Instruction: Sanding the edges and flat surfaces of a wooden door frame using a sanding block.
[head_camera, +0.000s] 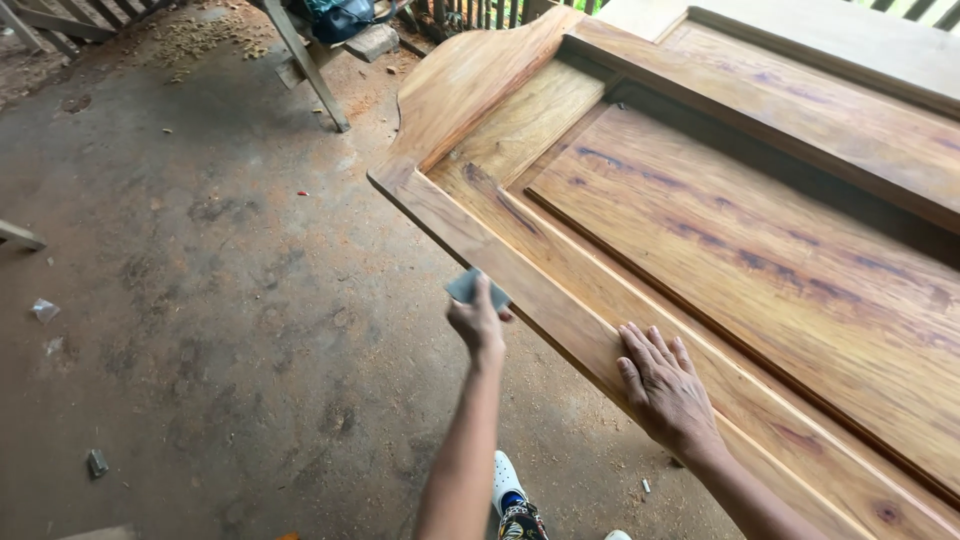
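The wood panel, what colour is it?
Golden brown with dark streaks along the grain, on the panel in the head view.

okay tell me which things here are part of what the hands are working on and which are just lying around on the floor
In use:
- wooden door panel, with the right hand flat on its frame
- grey sanding pad, pinched in the left hand against the frame's outer edge

Lying about:
- sawdust on the concrete floor
- small grey scrap
- crumpled wrapper
- wooden trestle leg
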